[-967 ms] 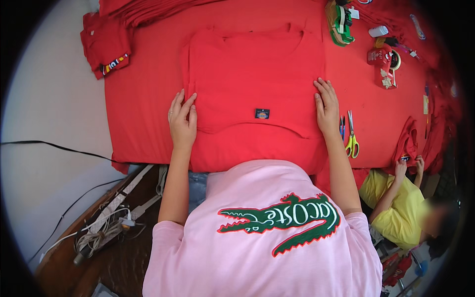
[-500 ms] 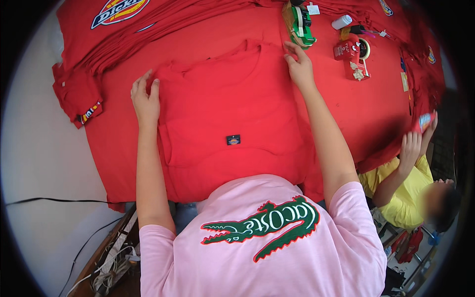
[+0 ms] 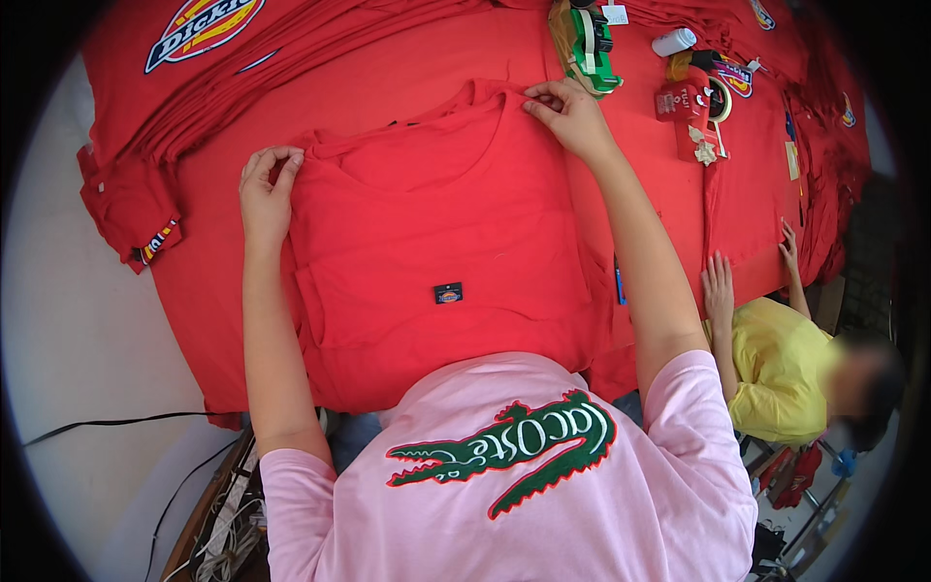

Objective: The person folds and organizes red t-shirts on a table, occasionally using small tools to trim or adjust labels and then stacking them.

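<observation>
A red T-shirt (image 3: 417,228) lies spread in front of me on more red shirts, its wide neckline on the far side. My left hand (image 3: 268,189) pinches its far left shoulder edge between thumb and fingers. At the far right shoulder, beside the neckline, my right hand (image 3: 570,114) pinches the fabric the same way. A small dark woven label (image 3: 448,293) shows on red cloth nearer to me, below the shirt's middle. My body hides the near end of the pile.
Folded red shirts (image 3: 320,58) with large printed badges line the far left. Beyond my right hand stand a green tape dispenser (image 3: 593,58), a white spool (image 3: 673,42) and a red tape dispenser (image 3: 696,126). At right, a co-worker in yellow (image 3: 776,369) rests hands on red cloth.
Both my hands have closed on the shirt's shoulders, and its far edge is drawn up taut. The co-worker's hands have come down onto the cloth, laying out a red piece with a badge.
</observation>
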Demonstrator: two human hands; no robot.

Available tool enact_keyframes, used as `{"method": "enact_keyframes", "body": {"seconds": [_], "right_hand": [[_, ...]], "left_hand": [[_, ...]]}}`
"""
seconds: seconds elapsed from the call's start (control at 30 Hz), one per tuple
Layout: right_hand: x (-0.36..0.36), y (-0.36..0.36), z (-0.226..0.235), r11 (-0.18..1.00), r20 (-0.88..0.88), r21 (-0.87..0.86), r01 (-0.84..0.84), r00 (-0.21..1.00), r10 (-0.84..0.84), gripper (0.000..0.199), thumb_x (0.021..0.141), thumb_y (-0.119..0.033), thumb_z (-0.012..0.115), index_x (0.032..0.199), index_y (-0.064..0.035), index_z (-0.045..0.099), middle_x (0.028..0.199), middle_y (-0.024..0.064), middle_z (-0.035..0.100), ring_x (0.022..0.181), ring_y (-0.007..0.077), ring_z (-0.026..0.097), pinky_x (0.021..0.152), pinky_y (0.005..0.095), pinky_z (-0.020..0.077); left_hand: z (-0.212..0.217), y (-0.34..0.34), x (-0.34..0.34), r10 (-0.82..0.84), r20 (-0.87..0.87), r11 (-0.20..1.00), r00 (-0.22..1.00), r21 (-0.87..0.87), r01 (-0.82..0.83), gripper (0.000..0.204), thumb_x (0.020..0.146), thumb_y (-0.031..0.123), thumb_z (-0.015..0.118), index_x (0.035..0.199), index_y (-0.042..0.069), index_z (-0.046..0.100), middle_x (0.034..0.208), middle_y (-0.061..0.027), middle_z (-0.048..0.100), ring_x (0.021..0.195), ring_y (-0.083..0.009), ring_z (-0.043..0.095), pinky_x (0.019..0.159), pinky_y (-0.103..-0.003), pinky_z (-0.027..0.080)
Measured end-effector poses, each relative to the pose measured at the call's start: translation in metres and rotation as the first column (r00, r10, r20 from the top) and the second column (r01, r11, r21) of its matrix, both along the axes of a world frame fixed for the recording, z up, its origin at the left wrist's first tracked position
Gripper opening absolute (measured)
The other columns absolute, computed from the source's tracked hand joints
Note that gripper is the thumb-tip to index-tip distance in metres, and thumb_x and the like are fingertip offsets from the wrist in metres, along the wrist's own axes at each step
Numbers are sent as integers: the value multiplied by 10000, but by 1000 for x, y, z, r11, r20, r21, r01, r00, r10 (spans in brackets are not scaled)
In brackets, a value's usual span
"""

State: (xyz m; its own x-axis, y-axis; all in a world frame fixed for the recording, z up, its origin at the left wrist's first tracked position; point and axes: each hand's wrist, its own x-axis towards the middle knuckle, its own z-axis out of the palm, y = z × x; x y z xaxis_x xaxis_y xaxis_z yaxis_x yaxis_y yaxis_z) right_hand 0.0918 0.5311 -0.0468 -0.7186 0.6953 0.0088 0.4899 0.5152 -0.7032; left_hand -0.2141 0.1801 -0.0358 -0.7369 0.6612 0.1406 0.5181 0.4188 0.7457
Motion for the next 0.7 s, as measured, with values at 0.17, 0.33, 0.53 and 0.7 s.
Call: {"method": "enact_keyframes", "body": {"seconds": [0.17, 0.33, 0.53, 0.7], "right_hand": [[3, 3, -6, 999, -11, 30, -11, 1000, 12, 166, 965, -181, 758, 1052, -41, 734, 973, 89, 698, 898, 208, 670, 862, 370, 560], [9, -7, 1, 985, -283, -27, 168, 944, -169, 129, 1008, -140, 722, 1081, -36, 701, 904, 58, 708, 823, 149, 650, 798, 309, 538], [27, -12, 15, 931, -398, -339, 132, 877, -269, 91, 1041, -76, 681, 1106, -16, 704, 838, -33, 673, 779, 28, 562, 726, 209, 465], [34, -12, 19, 916, -426, -390, 92, 864, -268, 183, 1026, -43, 691, 1204, -19, 728, 911, -42, 684, 845, 29, 583, 774, 202, 477]], "left_hand": [[15, 5, 8, -52, -54, 986, 997, -158, 43, 206, 969, 197, 788, 1111, 48, 775, 1225, -82, 725, 1239, -217, 617, 1123, -383, 438], [14, 1, 1, 7, 9, 995, 1000, 103, -7, 130, 1019, 167, 741, 1037, 39, 736, 1209, -71, 749, 1190, -186, 655, 1071, -359, 492], [19, -17, -42, 23, 223, 901, 974, 418, -117, 88, 1079, 58, 621, 1045, -6, 673, 1063, -73, 769, 1025, -137, 704, 968, -283, 530], [43, 23, 10, -141, 63, 988, 988, 64, 137, 256, 1030, 230, 712, 1206, 46, 742, 1193, -143, 776, 1151, -235, 725, 1022, -343, 530]]}}
